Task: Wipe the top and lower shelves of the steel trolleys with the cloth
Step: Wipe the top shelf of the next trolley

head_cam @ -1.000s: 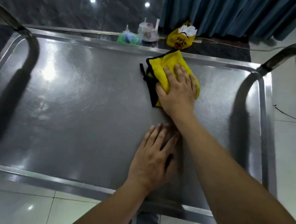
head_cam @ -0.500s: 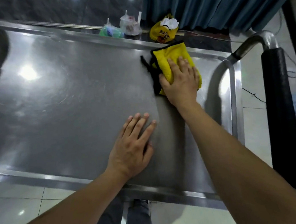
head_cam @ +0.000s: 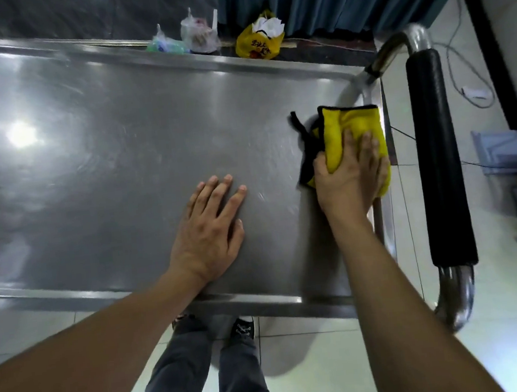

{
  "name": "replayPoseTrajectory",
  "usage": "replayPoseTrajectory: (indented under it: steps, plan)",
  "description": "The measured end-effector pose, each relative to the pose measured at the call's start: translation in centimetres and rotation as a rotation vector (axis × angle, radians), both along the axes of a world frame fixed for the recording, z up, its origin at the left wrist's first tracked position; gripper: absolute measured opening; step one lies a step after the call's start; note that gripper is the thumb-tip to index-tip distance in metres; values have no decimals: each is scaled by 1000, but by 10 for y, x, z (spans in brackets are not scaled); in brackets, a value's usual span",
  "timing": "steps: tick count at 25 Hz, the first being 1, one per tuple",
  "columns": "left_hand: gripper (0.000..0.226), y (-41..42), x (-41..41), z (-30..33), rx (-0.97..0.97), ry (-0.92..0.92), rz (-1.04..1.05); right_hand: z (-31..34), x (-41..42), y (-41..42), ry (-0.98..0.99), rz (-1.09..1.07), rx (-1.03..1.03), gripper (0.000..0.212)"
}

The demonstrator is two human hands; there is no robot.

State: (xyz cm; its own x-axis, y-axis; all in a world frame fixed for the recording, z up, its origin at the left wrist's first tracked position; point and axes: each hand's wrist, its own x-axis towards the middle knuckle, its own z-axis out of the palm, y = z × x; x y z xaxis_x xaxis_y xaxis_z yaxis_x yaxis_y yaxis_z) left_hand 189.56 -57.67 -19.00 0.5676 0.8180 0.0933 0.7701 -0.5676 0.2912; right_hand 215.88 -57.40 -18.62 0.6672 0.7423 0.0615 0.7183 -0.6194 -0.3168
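Yellow cloth (head_cam: 352, 133): now at the right rim of the trolley's top shelf (head_cam: 106, 166), shifted there from the far edge, so wiping reaches this end. Right hand (head_cam: 348, 177) presses it, thumb curled round its edge. Left hand (head_cam: 210, 232) flat, empty, bracing. Beyond: yellow bag (head_cam: 260, 45) holding white paper; two clear bags (head_cam: 184, 40), contents indistinct.

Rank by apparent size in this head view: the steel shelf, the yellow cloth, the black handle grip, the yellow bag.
1. steel shelf
2. black handle grip
3. yellow cloth, partly under the right hand
4. yellow bag, though it sits farther away
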Motion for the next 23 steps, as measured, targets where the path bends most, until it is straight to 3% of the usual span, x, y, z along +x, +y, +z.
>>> replayPoseTrajectory:
  steps: [8,15,18,23]
  plan:
    - [56,-3,-2,-3,19,20,15,3,-85,-144,89,-4,-44,69]
    - [56,-14,-6,4,30,130,12,-1,-98,-153,10,15,-11,63]
    - [56,-29,-18,17,-72,188,38,3,-107,-160,-61,19,-17,58]
    - [53,-80,-68,46,-182,147,20,29,-116,-167,14,-31,41,51]
